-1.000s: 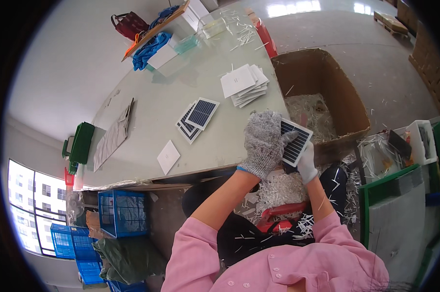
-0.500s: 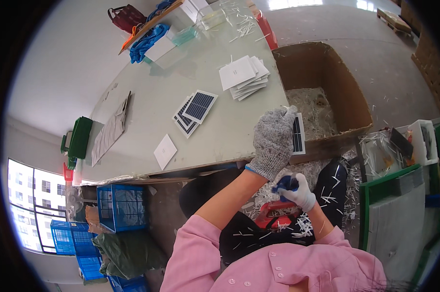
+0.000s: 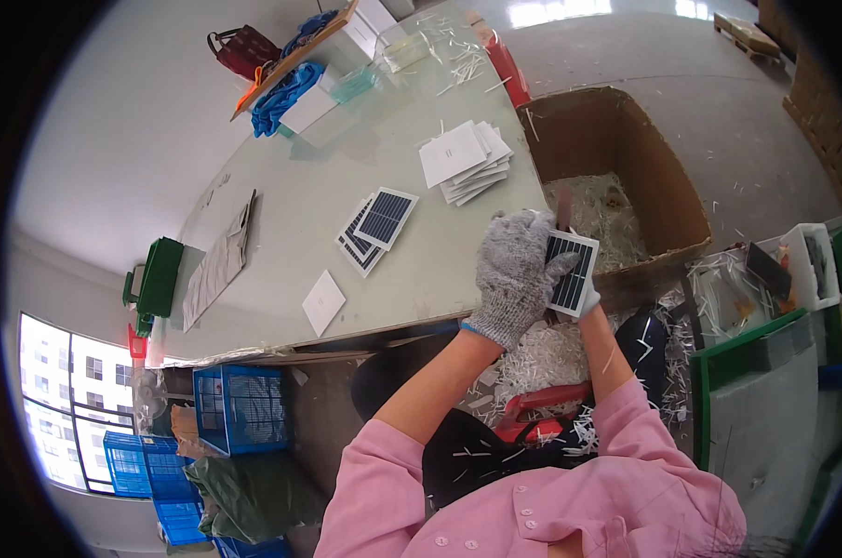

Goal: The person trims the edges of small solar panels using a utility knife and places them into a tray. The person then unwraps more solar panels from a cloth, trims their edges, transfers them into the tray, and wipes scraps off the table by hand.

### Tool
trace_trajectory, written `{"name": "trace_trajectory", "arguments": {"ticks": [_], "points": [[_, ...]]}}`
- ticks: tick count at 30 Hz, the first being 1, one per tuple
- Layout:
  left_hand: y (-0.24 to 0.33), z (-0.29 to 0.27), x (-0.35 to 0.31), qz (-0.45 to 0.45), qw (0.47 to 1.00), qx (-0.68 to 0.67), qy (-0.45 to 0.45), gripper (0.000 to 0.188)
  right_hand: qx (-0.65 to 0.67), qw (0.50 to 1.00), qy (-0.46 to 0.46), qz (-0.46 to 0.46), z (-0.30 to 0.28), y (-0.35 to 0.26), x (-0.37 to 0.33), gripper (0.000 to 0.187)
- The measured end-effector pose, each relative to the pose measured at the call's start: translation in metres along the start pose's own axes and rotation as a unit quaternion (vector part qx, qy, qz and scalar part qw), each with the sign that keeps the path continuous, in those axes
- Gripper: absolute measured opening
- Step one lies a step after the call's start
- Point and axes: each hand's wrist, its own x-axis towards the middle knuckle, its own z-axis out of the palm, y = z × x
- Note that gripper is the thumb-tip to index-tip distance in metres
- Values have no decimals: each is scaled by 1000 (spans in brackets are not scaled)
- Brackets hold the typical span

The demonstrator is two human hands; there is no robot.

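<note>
A small dark solar panel (image 3: 570, 272) with white edges is tilted up beside the table's near right corner. My left hand (image 3: 519, 270), in a grey knit glove, is closed on its left side, the thumb across its face. My right hand (image 3: 591, 299), in a white glove, is at the panel's lower right edge; its fingers are hidden behind the panel. A blurred reddish-brown strip (image 3: 563, 206) shows just above the panel; I cannot make out what it is. More panels (image 3: 384, 218) lie overlapped on the table (image 3: 281, 279), with a white square piece (image 3: 323, 303) nearer me.
A stack of white squares (image 3: 458, 156) stands near the table's right edge. Beside it is an open cardboard box (image 3: 668, 177) with white scraps inside. A red thing (image 3: 533, 414) and scattered white strips are at my lap. Green-edged crates (image 3: 756, 344) stand at right, blue crates (image 3: 240, 409) at left.
My left hand has turned the panel's face toward me. My right hand has risen from my lap to the panel; the dark blue thing it held is out of sight.
</note>
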Motion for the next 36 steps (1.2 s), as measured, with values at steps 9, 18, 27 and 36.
{"name": "trace_trajectory", "arguments": {"ticks": [9,18,27,36], "points": [[-2,14,-14,17,998,41,38,39,-552,825,115,-4,19,-20,-48,9],[3,14,-6,6,999,44,14,36,-545,831,113,23,28,25,-110,7],[5,22,-7,21,994,101,47,33,-559,748,198,-299,-48,35,-15,27],[-6,17,-5,3,996,84,24,27,-718,602,170,-305,-24,9,-2,22]]}}
